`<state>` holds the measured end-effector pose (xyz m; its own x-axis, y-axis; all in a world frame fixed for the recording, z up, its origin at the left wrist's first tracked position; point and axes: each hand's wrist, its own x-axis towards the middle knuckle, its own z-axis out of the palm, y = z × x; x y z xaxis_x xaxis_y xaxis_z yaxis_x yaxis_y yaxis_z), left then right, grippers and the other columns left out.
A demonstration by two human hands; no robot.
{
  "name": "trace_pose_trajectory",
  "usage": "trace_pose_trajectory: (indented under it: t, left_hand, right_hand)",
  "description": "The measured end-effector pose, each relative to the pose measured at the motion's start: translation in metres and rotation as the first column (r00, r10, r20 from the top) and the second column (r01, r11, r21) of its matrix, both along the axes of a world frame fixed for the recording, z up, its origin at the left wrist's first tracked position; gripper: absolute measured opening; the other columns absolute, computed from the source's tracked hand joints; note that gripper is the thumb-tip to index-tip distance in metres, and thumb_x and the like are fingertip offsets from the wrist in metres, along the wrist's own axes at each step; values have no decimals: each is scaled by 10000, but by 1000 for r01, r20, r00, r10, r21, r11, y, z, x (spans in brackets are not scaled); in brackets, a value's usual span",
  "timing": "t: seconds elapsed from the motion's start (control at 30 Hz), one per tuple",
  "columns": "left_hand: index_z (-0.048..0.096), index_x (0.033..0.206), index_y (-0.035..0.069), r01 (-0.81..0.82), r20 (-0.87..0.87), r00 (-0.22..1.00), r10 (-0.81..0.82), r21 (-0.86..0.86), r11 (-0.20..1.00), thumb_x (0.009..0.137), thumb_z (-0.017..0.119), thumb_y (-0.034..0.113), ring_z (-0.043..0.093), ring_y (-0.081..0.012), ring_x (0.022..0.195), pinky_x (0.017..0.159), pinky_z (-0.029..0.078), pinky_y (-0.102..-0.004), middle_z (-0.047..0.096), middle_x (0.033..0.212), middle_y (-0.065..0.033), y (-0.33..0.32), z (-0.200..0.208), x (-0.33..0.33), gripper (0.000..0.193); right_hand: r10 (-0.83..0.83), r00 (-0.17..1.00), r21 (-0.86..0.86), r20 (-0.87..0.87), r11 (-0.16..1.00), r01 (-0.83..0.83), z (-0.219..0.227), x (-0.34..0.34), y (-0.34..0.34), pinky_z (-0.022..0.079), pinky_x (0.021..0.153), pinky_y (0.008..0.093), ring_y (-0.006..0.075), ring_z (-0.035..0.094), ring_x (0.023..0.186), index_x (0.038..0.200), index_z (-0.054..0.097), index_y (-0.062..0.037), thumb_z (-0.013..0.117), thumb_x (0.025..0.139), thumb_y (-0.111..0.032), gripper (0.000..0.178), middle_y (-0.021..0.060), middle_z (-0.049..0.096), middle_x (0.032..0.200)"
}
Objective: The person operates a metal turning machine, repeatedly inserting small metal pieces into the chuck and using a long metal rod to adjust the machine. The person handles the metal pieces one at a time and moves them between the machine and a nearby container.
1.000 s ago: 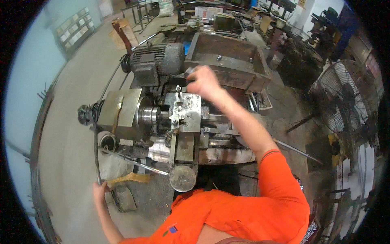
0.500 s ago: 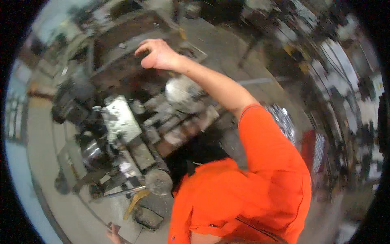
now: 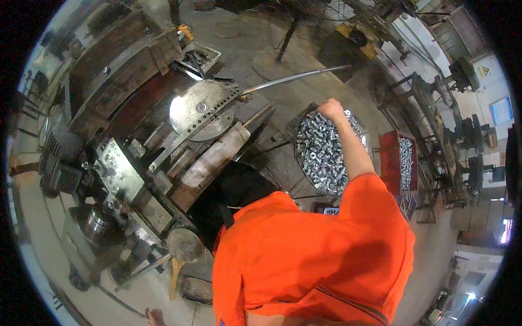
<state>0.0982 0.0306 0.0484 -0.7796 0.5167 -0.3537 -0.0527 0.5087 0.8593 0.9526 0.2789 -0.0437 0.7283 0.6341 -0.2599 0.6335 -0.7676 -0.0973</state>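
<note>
My right hand (image 3: 330, 110) is at the far edge of the tub (image 3: 297, 144), knuckles up and fingers bent down towards the loose metal pieces (image 3: 321, 155); whether they pinch one, I cannot tell. Within the last second it has come across from beside the wooden bin (image 3: 122, 82), far to the left of the tub, and my view has swung right with it. For the work, I judge this shift puts my right hand at the supply of pieces and off the machine (image 3: 120, 171).

My left hand (image 3: 155, 316) stays behind, well left of the tub and nearer to me, by the end of a long dark rod (image 3: 117, 298); it is too small and blurred to tell how far its fingers close.

Just right of the tub is a red box (image 3: 390, 163) with more small pieces in it. The machine stands left of the tub, well apart, its round metal plate (image 3: 187, 111) on the side nearer the tub.
</note>
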Motion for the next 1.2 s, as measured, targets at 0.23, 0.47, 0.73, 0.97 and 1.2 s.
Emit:
trace_pose_trajectory:
  t: [0.23, 0.47, 0.73, 0.97, 1.2]
  left_hand:
    - [577, 1085, 19, -39, 38, 999, 38, 15, 999, 796, 646, 294, 573, -270, 851, 827, 436, -415, 603, 897, -168, -7, -17, -13, 405]
    - [551, 1075, -4, -59, 62, 996, 58, 12, 998, 821, 627, 242, 568, -233, 749, 758, 472, -369, 584, 827, -133, -17, -23, -21, 361]
    - [520, 1091, -5, -44, 89, 995, 40, 43, 998, 832, 612, 195, 560, -208, 688, 693, 489, -350, 557, 772, -101, -11, -37, -38, 340]
    - [491, 1129, 15, -57, 134, 990, 41, 117, 991, 826, 607, 164, 552, -202, 684, 647, 482, -363, 528, 745, -80, -44, -72, -79, 358]
    - [492, 1156, -5, -10, 356, 934, -27, 101, 995, 835, 607, 190, 564, -226, 752, 705, 468, -383, 573, 809, -107, -56, -109, -153, 393]
  right_hand:
    - [119, 990, -327, 70, 941, -89, -11, -37, 24, 262, 1015, 455, 310, 333, 1280, 1197, 550, -108, 495, 779, -340, 481, 105, 491, 1294]
    - [245, 960, -409, 135, 896, -171, -1, -59, 14, 244, 1020, 444, 305, 323, 1269, 1215, 542, -129, 500, 774, -390, 515, 119, 412, 1349]
    - [164, 969, -389, 184, 918, -82, -3, -58, 20, 257, 989, 442, 305, 360, 1218, 1222, 535, -120, 440, 816, -346, 474, 112, 463, 1290]
    - [-14, 997, -334, 71, 942, 37, -11, -50, 49, 239, 1035, 442, 316, 313, 1284, 1279, 471, -128, 492, 776, -400, 573, 118, 419, 1351]
    - [-2, 999, -329, -34, 944, -9, -12, -36, 32, 198, 1064, 474, 327, 289, 1303, 1298, 446, -151, 524, 737, -496, 664, 63, 399, 1377]
